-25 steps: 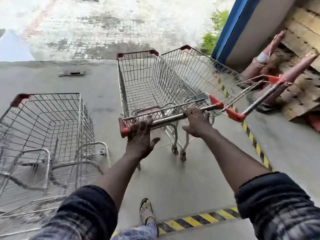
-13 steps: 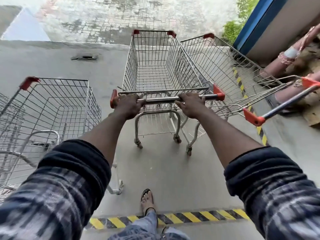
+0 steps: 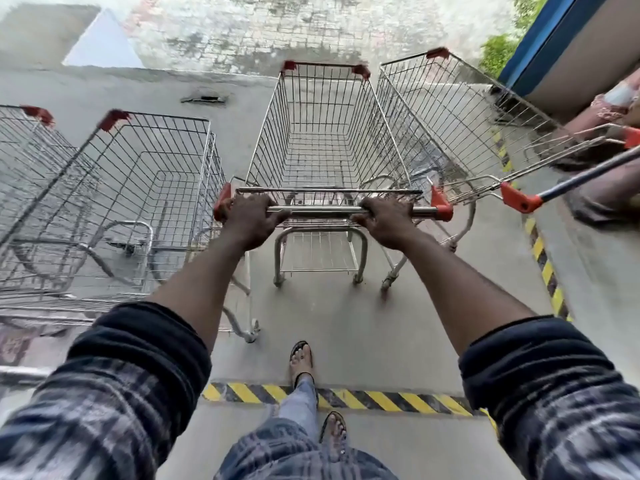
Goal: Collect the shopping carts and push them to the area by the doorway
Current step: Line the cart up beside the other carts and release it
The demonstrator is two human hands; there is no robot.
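Note:
A wire shopping cart [image 3: 325, 133] with red corner caps stands straight ahead of me on the concrete floor. My left hand [image 3: 251, 223] grips the left end of its metal handle bar [image 3: 325, 212], and my right hand [image 3: 384, 223] grips the bar right of the middle. A second cart [image 3: 460, 119] stands close on its right, angled, with its red-ended handle [image 3: 523, 199] sticking out toward the right. Two more carts stand on my left, the nearer cart [image 3: 138, 188] beside my left arm and the farther cart [image 3: 31, 157] at the frame's edge.
Yellow-and-black hazard tape [image 3: 339, 398] crosses the floor under my feet, and another hazard strip [image 3: 543, 258] runs along the right. A blue door frame [image 3: 540, 36] and wall rise at the far right. A floor drain [image 3: 204, 98] lies ahead, with wet paving [image 3: 277, 32] beyond the concrete edge.
The cart I hold has swung from tilted left to straight ahead beside the right-hand cart. Both hands have closed round the bar. A second cart has come into view on the left.

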